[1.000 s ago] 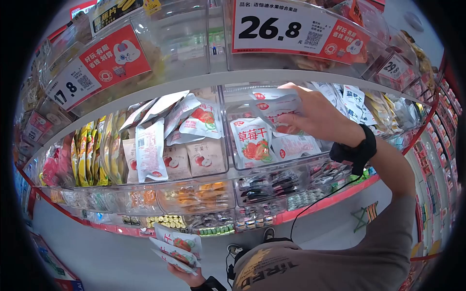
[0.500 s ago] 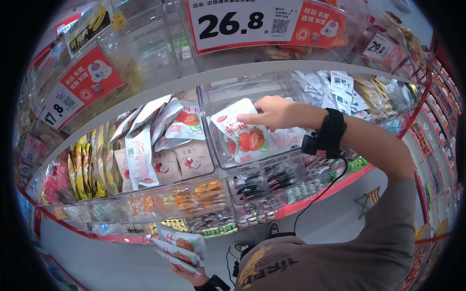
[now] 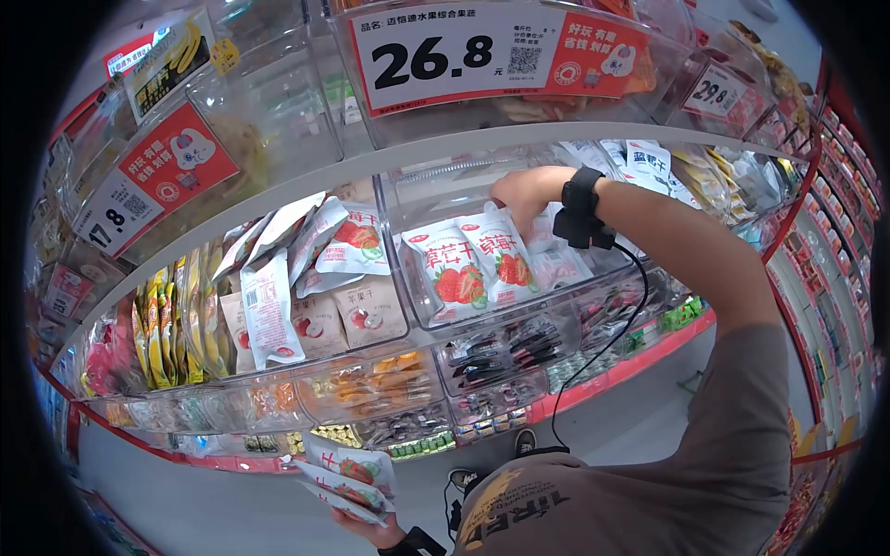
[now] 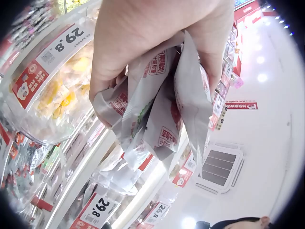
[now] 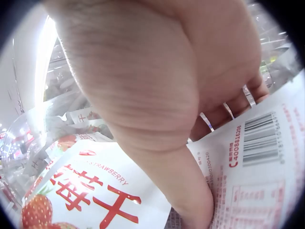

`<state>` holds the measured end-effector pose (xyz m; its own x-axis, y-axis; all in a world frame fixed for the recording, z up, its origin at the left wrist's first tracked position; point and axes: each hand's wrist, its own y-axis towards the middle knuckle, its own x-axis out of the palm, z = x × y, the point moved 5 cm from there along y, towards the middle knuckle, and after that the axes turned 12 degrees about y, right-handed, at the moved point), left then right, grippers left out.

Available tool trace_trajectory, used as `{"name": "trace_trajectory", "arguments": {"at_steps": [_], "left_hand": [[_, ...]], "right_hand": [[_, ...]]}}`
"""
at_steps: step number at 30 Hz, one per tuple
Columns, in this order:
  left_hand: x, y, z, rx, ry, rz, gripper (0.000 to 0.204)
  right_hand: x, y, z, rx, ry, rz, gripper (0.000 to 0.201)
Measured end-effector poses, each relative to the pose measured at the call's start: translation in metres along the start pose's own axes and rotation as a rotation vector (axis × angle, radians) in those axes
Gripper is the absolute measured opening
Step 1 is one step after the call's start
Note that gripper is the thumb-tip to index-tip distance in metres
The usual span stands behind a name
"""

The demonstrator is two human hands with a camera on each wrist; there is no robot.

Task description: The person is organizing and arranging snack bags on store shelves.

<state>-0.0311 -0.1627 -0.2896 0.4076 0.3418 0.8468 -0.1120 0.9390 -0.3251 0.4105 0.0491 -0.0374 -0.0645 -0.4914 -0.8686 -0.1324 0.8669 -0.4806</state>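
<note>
Right hand (image 3: 524, 193) is inside the clear shelf bin (image 3: 417, 306), thumb and fingers pinched on a strawberry packet (image 3: 503, 262) standing upright at the bin's front — a second strawberry packet (image 3: 443, 270) touches it on the left. Left hand (image 3: 369, 530), low near the floor, is clamped round a fan of spare packets (image 3: 341, 474). Price tag (image 3: 436, 57) reads 26.8 on the shelf above.

Open-top clear bin (image 3: 422, 310): entry only from above, under the shelf edge (image 3: 371, 157); strawberry packets (image 3: 473, 264) crowd the front; back is free.
</note>
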Motion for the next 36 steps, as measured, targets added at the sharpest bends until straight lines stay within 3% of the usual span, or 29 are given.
{"name": "trace_trajectory", "arguments": {"at_steps": [1, 4, 6, 9, 12, 13, 16, 19, 22, 23, 26, 27, 28, 30, 32, 34, 35, 36], "left_hand": [[0.000, 0.000, -0.001, -0.008, -0.016, 0.013, 0.064], [0.013, -0.002, 0.002, 0.017, 0.043, -0.295, 0.075], [0.013, -0.001, 0.002, -0.008, -0.033, -0.279, 0.076], [0.025, -0.001, 0.000, -0.011, -0.035, -0.294, 0.076], [0.024, 0.003, -0.001, -0.044, -0.082, -0.330, 0.075], [0.020, 0.004, -0.002, -0.061, -0.115, -0.342, 0.074], [0.001, 0.007, 0.001, 0.045, 0.074, -0.197, 0.074], [-0.001, 0.009, 0.000, 0.032, 0.068, -0.164, 0.063], [-0.012, 0.011, 0.003, 0.030, 0.048, 0.046, 0.063], [-0.010, 0.011, 0.002, 0.017, 0.024, 0.053, 0.062], [-0.004, 0.012, 0.003, 0.001, 0.009, 0.062, 0.061], [-0.004, 0.013, 0.001, 0.012, 0.032, 0.064, 0.061], [-0.005, 0.015, 0.001, 0.022, 0.057, 0.065, 0.060], [0.002, 0.014, -0.001, -0.113, -0.195, 0.045, 0.060], [0.006, 0.017, -0.003, -0.142, -0.250, -0.065, 0.061], [0.000, 0.016, -0.001, -0.064, -0.094, -0.257, 0.066], [-0.001, 0.015, -0.002, -0.049, -0.075, -0.228, 0.067], [0.000, 0.013, -0.001, -0.037, -0.053, -0.200, 0.067]], "right_hand": [[-0.009, -0.005, 0.003, 0.064, 0.018, 0.161, 0.065], [-0.035, -0.037, -0.006, 0.182, 0.000, 0.591, 0.038], [-0.044, -0.040, 0.001, 0.177, -0.099, 0.815, 0.031], [-0.040, -0.036, 0.007, 0.315, -0.200, 0.758, 0.028], [-0.031, -0.030, -0.001, 0.268, -0.044, 0.576, 0.027], [-0.027, -0.031, -0.004, 0.401, 0.185, 0.255, 0.026], [-0.024, -0.025, -0.001, 0.298, 0.230, 0.197, 0.023], [-0.026, -0.016, 0.005, 0.264, -0.143, 0.242, 0.025], [-0.023, -0.050, -0.016, 0.256, -0.105, 0.280, 0.029], [-0.010, -0.039, -0.011, 0.311, -0.088, 0.016, 0.030], [0.002, -0.025, -0.005, 0.295, -0.105, -0.029, 0.026], [0.001, -0.014, 0.003, 0.153, -0.229, 0.108, 0.026], [0.002, -0.003, 0.016, 0.147, -0.193, 0.158, 0.027], [-0.003, 0.002, 0.025, 0.137, -0.124, 0.258, 0.027], [-0.005, -0.009, 0.018, 0.190, -0.153, 0.157, 0.027], [-0.011, -0.043, -0.014, 0.249, -0.143, -0.004, 0.030], [0.003, -0.026, 0.000, 0.190, -0.235, -0.192, 0.040], [0.012, -0.021, 0.002, 0.146, -0.205, -0.244, 0.040]]}}
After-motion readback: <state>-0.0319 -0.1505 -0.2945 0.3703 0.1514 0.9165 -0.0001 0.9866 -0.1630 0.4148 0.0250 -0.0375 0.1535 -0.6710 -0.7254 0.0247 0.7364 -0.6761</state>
